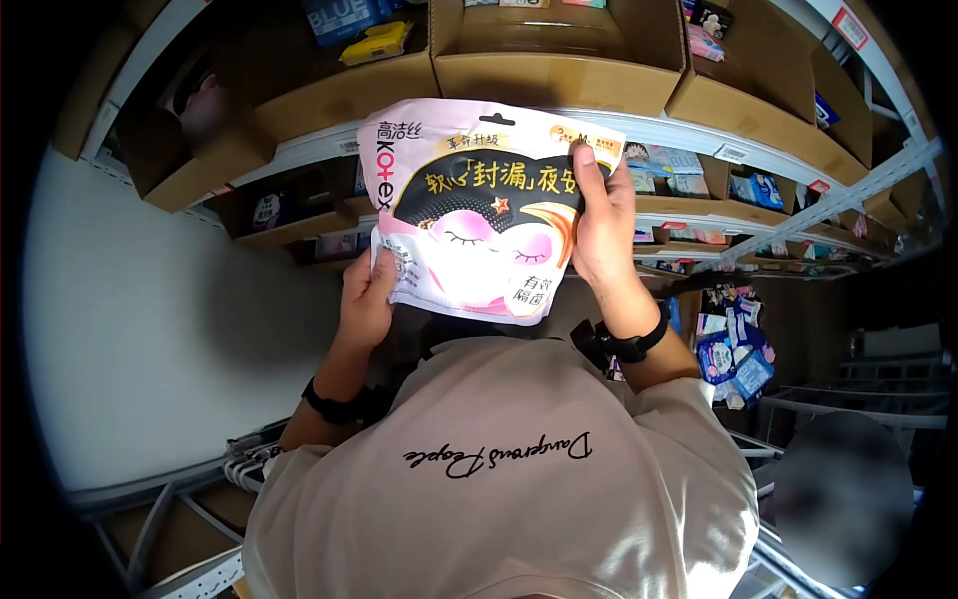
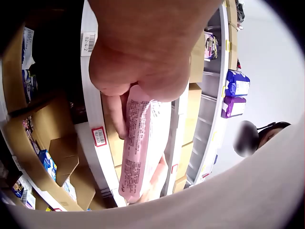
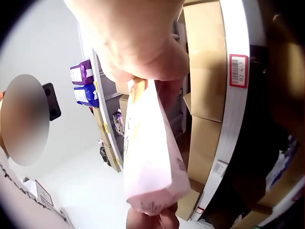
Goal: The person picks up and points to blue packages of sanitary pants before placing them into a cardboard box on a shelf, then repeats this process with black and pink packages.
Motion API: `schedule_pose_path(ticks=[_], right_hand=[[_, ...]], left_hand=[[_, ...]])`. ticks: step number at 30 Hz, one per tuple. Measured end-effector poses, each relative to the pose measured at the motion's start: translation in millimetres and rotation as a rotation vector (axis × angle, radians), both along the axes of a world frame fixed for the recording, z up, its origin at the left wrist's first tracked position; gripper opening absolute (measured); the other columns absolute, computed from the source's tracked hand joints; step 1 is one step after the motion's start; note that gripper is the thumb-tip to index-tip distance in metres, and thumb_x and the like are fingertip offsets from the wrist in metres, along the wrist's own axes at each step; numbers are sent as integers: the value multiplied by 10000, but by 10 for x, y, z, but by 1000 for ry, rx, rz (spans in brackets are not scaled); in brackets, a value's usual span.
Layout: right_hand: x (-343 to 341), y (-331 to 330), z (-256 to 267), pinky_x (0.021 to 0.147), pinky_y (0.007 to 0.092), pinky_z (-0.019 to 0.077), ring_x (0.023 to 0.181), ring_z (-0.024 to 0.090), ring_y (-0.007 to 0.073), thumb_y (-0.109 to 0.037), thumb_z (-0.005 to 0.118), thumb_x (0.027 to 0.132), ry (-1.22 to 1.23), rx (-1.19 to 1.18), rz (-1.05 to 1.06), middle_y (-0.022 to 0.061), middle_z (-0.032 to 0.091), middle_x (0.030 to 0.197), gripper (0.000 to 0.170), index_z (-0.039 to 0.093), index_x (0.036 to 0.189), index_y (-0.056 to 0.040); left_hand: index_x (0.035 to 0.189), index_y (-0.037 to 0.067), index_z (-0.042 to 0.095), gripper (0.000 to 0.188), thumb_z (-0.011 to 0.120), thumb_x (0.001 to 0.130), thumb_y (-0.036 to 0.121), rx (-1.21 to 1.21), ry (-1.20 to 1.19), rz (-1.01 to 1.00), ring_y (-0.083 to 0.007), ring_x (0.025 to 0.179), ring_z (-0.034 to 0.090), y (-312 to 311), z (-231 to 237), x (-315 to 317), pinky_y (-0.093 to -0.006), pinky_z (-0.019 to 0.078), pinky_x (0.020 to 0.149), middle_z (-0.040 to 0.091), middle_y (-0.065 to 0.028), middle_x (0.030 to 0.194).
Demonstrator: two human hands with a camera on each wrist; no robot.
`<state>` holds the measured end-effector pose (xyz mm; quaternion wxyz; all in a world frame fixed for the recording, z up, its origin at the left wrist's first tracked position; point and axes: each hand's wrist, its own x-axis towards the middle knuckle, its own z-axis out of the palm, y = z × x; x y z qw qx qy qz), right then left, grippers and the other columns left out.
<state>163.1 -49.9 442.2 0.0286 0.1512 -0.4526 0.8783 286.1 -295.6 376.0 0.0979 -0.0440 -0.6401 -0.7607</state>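
A pink and black Kotex pouch (image 1: 479, 215) is held up in front of the chest, its printed front facing the head camera. The left hand (image 1: 367, 299) grips its lower left corner, thumb on the front. At its right edge the right hand (image 1: 605, 215) pinches it, thumb over the front near the top corner. The left wrist view shows the pouch's pink side (image 2: 136, 148) edge-on below the left hand (image 2: 138, 67). In the right wrist view the pouch (image 3: 150, 152) hangs between the right hand (image 3: 143, 52) and the other hand's fingers.
Shelves with cardboard boxes (image 1: 559, 82) of packaged goods stand beyond the pouch. A yellow pack (image 1: 376, 43) lies in an upper box. Several blue packs (image 1: 738, 354) are heaped low at the right. A pale wall (image 1: 130, 319) is at the left.
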Motion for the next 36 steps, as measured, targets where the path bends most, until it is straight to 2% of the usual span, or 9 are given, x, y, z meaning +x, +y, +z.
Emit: schedule_pose_path(ticks=[5, 9, 15, 17, 18, 26, 28, 31, 36], right_hand=[[-214, 1, 130, 793, 231, 476, 885, 579, 69, -149, 606, 977, 184, 90, -92, 46, 657, 990, 183, 561, 1076, -1], [-317, -121, 338, 754, 221, 475, 818, 573, 55, -113, 640, 952, 248, 128, -158, 33, 659, 917, 143, 552, 1002, -12], [-427, -353, 646, 768, 221, 467, 843, 574, 53, -156, 625, 967, 344, 157, -223, 36, 669, 941, 172, 566, 1036, -10], [-462, -405, 697, 767, 220, 468, 846, 577, 54, -173, 614, 976, 339, 161, -237, 39, 674, 952, 188, 574, 1053, -6], [-483, -414, 701, 767, 219, 470, 848, 580, 54, -184, 603, 983, 347, 179, -216, 42, 677, 957, 198, 579, 1059, -3], [-418, -811, 716, 777, 200, 459, 862, 581, 46, -176, 564, 1003, 409, 245, -298, 36, 677, 990, 220, 605, 1096, 20], [-406, -829, 730, 758, 201, 457, 843, 570, 42, -199, 569, 1002, 401, 224, -294, 32, 673, 960, 225, 601, 1066, 14], [-384, -1153, 784, 736, 199, 452, 820, 552, 34, -227, 568, 1005, 389, 226, -285, 24, 666, 921, 240, 605, 1027, 9], [-507, -1631, 804, 707, 187, 434, 792, 523, 26, -224, 541, 1018, 428, 272, -230, -1, 656, 877, 270, 643, 996, 24]], left_hand=[[1157, -65, 592, 360, 450, 1044, 246, 18, -87, -72, -80, 857, 606, 15, 133, 63, -250, 478, 789, 689, -47, 966], [1207, -58, 565, 335, 466, 1033, 210, -198, 146, -211, -75, 980, 572, -87, 581, -113, -230, 442, 850, 655, -62, 1106], [1136, -27, 569, 285, 462, 1044, 221, -93, 171, 59, -31, 825, 473, -102, 926, -614, -209, 397, 739, 584, 16, 928], [1149, -25, 566, 295, 439, 1053, 223, 48, 203, 74, -33, 839, 487, -174, 905, -718, -202, 397, 751, 596, 9, 956], [1261, -71, 526, 376, 429, 1053, 227, 141, 206, -19, -89, 1018, 545, -314, 777, -782, -239, 408, 900, 614, -71, 1152], [1279, -86, 504, 387, 384, 1063, 211, 38, 251, -97, -140, 1070, 556, -864, 647, -945, -286, 412, 953, 596, -115, 1209], [1296, -100, 476, 384, 372, 1062, 186, -59, 346, 190, -181, 1146, 549, -931, 348, -1035, -326, 401, 1014, 557, -162, 1287], [1311, -114, 447, 381, 367, 1058, 159, -91, 420, 194, -224, 1204, 532, -1319, 208, -983, -375, 386, 1061, 516, -197, 1341], [1216, -135, 537, 370, 413, 1036, 164, -215, 539, 76, -140, 979, 592, -1804, 422, -781, -269, 452, 869, 628, -153, 1105]])
